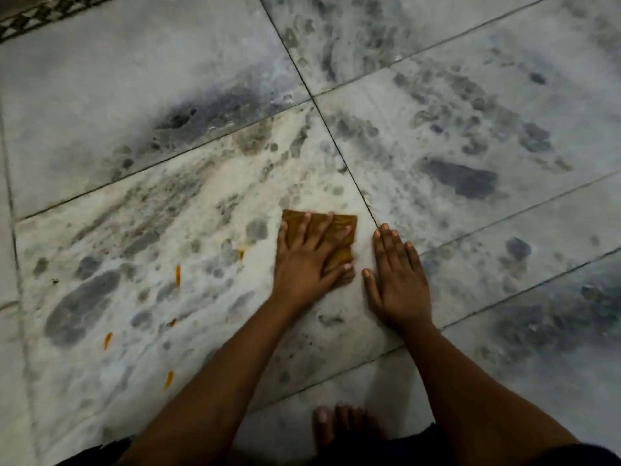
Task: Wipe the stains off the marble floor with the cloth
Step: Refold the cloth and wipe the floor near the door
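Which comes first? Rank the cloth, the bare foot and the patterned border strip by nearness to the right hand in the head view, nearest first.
1. The cloth, just left of the right hand, under the left hand.
2. The bare foot, below, at the bottom edge.
3. The patterned border strip, far top-left corner.

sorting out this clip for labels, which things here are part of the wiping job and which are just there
Part of the job:
- brown cloth, flat on the floor
- left hand, pressing on the cloth with spread fingers
- orange stains, left of the cloth
- marble floor

Just there:
- right hand, flat on the bare floor beside the cloth
- bare foot, at the bottom edge
- patterned border, top left corner
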A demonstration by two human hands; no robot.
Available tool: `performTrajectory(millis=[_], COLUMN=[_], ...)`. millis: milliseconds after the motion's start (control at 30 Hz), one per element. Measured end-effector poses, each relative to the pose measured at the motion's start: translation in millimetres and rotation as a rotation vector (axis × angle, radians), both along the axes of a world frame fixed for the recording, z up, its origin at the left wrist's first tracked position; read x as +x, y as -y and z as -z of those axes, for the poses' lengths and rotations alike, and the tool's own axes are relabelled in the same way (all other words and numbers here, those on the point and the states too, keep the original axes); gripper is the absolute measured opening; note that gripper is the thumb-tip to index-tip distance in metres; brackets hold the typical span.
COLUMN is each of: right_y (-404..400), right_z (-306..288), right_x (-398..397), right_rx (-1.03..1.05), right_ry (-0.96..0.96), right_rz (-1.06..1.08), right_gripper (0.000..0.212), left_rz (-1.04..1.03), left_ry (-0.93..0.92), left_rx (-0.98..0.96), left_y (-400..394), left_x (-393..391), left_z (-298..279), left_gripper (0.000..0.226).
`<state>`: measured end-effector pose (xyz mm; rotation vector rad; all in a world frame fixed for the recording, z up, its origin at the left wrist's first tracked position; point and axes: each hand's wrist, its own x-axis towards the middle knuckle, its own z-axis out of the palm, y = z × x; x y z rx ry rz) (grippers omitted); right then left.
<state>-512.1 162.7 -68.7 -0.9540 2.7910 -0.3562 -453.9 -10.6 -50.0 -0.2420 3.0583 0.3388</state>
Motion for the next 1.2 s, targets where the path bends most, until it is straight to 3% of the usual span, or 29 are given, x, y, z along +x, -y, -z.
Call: performTrajectory(millis=[133, 300, 533, 633, 800, 1033, 1200], right_y=[1, 1, 1, 1, 2, 7, 34], right_z=[3, 2, 0, 0, -1, -4, -9], right_x=[-1, 0, -2, -1, 0, -1, -8], right_rx=[-0.027, -0.032, 0.008, -0.024, -0.046, -0.084, -0.066], right_ry=[0.002, -0.002, -0.003, 0.0, 0.02, 0.008, -0.007], right_rz=[0.002, -0.003, -0.01, -0.014, -0.012, -0.17, -0.355], right_gripper=[0.065, 0.064, 0.065, 0.065, 0.065, 0.062, 0.063], left_rz=[0.067, -0.269, -0.093, -0.082, -0.233, -0.12, -0.095], left_ry=[0.027, 0.091, -0.005, 0.014, 0.138, 0.023, 0.087], left_rx=[-0.077, -0.058, -0.065, -0.05, -0.017, -0.038, -0.083], left_y=[46, 51, -7, 17, 46, 1, 48], left_x=[-39, -116, 14, -4, -66, 45, 31], left_z=[4, 0, 6, 5, -4, 1, 3], left_gripper=[0.073, 0.068, 0.056, 0.058, 0.065, 0.058, 0.071])
